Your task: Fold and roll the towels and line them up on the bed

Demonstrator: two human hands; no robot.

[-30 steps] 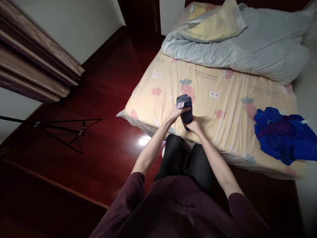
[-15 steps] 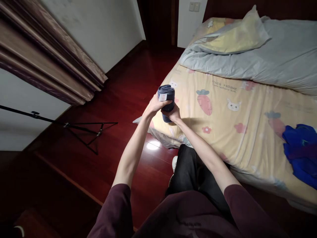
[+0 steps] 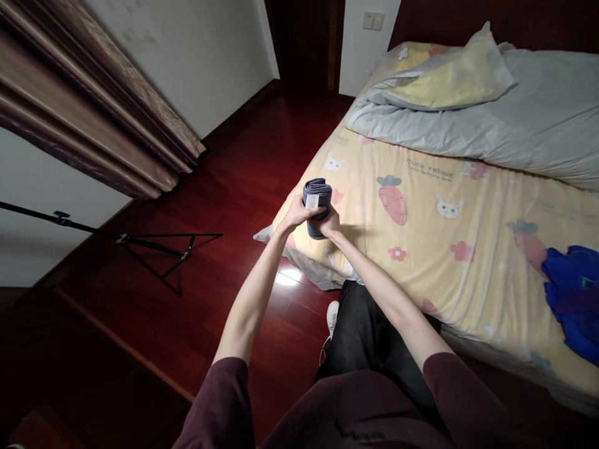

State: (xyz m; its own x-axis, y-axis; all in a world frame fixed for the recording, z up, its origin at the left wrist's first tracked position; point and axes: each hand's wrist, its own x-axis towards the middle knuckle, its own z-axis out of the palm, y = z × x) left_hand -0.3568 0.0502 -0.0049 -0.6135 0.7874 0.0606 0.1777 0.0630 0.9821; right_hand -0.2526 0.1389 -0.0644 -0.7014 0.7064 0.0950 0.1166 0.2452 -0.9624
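Person in maroon T-shirt holds a dk-blue cloth roll, coiled end up, white tag showing: L hand wrapped round its upper part, R hand closed on the lower. Roll's by the yellow bedsheet's near-L corner; from here, can't tell if they touch. Blue garment lies far R, black tripod L.

Label on dark roll too small to read, blue cloth cut by right edge
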